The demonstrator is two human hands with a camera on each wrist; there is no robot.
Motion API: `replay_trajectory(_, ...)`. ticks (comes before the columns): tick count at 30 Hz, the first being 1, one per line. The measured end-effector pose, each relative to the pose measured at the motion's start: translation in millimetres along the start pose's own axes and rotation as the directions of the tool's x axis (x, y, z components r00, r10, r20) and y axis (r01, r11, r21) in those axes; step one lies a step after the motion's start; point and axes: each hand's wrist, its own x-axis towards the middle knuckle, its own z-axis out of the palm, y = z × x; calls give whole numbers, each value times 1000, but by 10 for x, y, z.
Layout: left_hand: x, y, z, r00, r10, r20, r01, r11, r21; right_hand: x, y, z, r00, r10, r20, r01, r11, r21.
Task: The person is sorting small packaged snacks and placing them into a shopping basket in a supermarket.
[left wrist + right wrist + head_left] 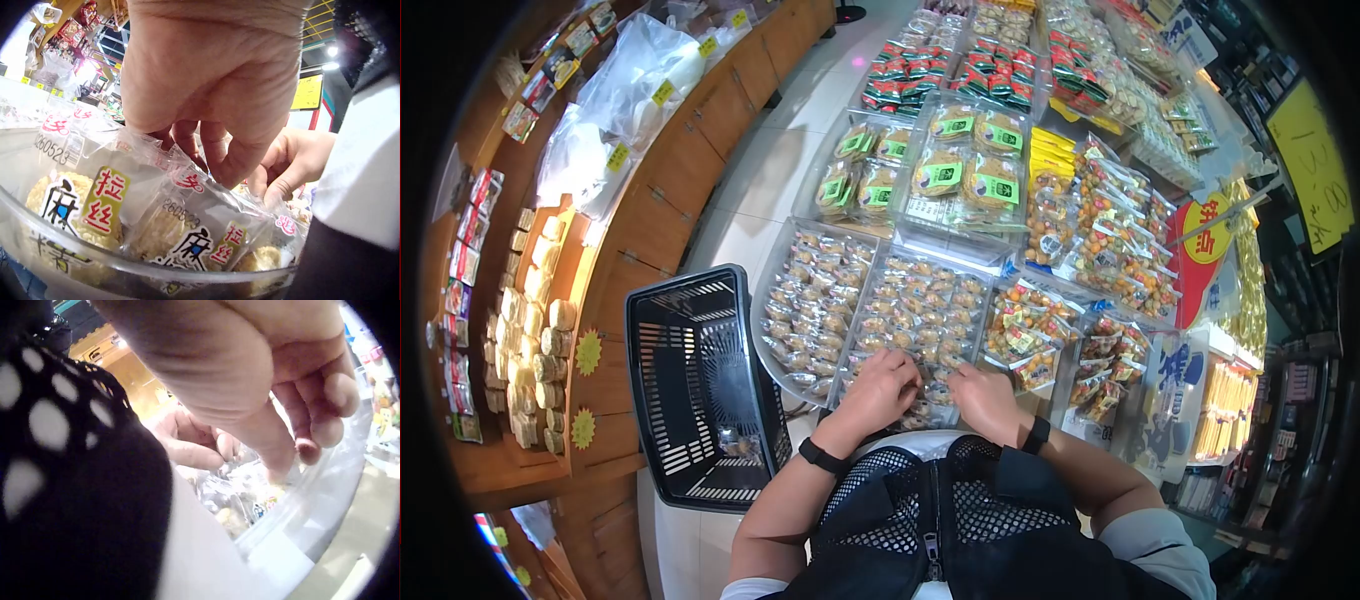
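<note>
Individually wrapped mochi snacks (72, 206) with printed clear wrappers fill a clear-walled bin (920, 300) in front of the person. The left hand (881, 388) reaches palm down into the bin's near end. In the left wrist view, its curled fingers and thumb pinch the upper edge of a mochi wrapper (194, 172). Close beside it, the right hand (988, 402) has its thumb and fingertips at another mochi wrapper (253, 481), gripping its edge. The lower part of that packet is hidden among the others.
A black shopping basket (700, 490) stands to the left, a few small packets (740, 443) at its bottom. Neighbouring bins hold more snacks, including green-labelled packets (940, 172) and colourful bags (1025, 335). A wooden shelf unit (625, 250) curves along the far left.
</note>
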Motion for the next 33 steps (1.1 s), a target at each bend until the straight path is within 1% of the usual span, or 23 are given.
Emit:
replay_trajectory(3,0,17,-33,1000,-5,24,5,1000,-8,-9,49,19,1000,-14,-27,14,999,28)
replay_trajectory(4,-4,20,-40,1000,-10,19,11,1000,-9,-8,42,-4,1000,-9,10,9,1000,24)
replay_trajectory(5,-12,24,-47,1000,-23,-8,22,999,-42,-8,38,-13,999,-6,48,5,1000,22)
replay_trajectory(7,-28,42,-119,997,-59,-52,56,996,-65,-40,69,15,999,-30,13,30,1000,-2)
replay_trajectory(8,-40,50,-182,990,-98,-101,87,991,-106,-49,90,56,1000,-25,-4,25,999,25)
replay_trajectory(9,-71,34,-259,978,-143,-152,121,982,-145,-59,169,141,997,-78,-10,78,997,3)
replay_trajectory(10,-111,-19,-350,966,-155,-208,132,984,-122,-50,128,70,997,-71,-18,72,997,42)
replay_trajectory(11,-154,-50,-450,933,-206,-294,172,976,-136,-40,71,-16,998,-64,-23,65,995,81)
replay_trajectory(13,-263,-216,-698,844,-200,-498,168,980,-109,-38,109,31,1000,-12,11,10,991,131)
replay_trajectory(14,-338,-350,-806,770,-249,-588,210,968,-136,-35,149,67,1000,12,26,-16,988,152)
replay_trajectory(15,-431,-511,-905,685,-291,-668,242,956,-168,-23,167,87,999,-17,38,11,987,158)
replay_trajectory(16,-531,-661,-1023,577,-350,-738,296,932,-211,-11,185,89,999,1,46,-8,988,157)
replay_trajectory(18,-832,-1048,-1255,354,-473,-807,369,863,-344,-1,162,70,998,37,56,-46,986,159)
replay_trajectory(19,-1043,-1313,-1343,246,-536,-807,385,818,-427,5,133,42,997,26,67,-37,987,158)
replay_trajectory(21,-1566,-1917,-1412,158,-579,-800,528,734,-427,2,72,-25,991,103,80,-124,935,331)
replay_trajectory(23,-2153,-2403,-1319,189,-690,-699,764,551,-337,29,30,-77,991,89,97,-115,944,310)
replay_trajectory(24,-2401,-2530,-1248,173,-780,-601,883,393,-257,47,17,-86,991,80,108,-108,951,291)
replay_trajectory(25,-2630,-2624,-1152,131,-857,-499,962,231,-145,52,26,-68,991,80,110,-109,951,289)
replay_trajectory(27,-3043,-2799,-913,-8,-966,-257,1000,-13,16,44,51,-19,992,80,98,-103,960,262)
replay_trajectory(29,-3138,-2594,-723,-194,-946,-258,981,-183,-66,59,33,-15,990,94,105,-116,966,232)
replay_trajectory(31,-3254,-2675,-519,-339,-934,-115,939,-327,-108,64,4,-38,987,110,117,-132,972,195)
replay_trajectory(32,-3297,-2681,-400,-327,-940,-94,945,-323,-54,72,-19,-57,982,126,137,-152,969,195)
replay_trajectory(33,-3271,-2682,-345,-326,-942,-83,945,-322,-56,79,-34,-70,978,141,157,-170,966,193)
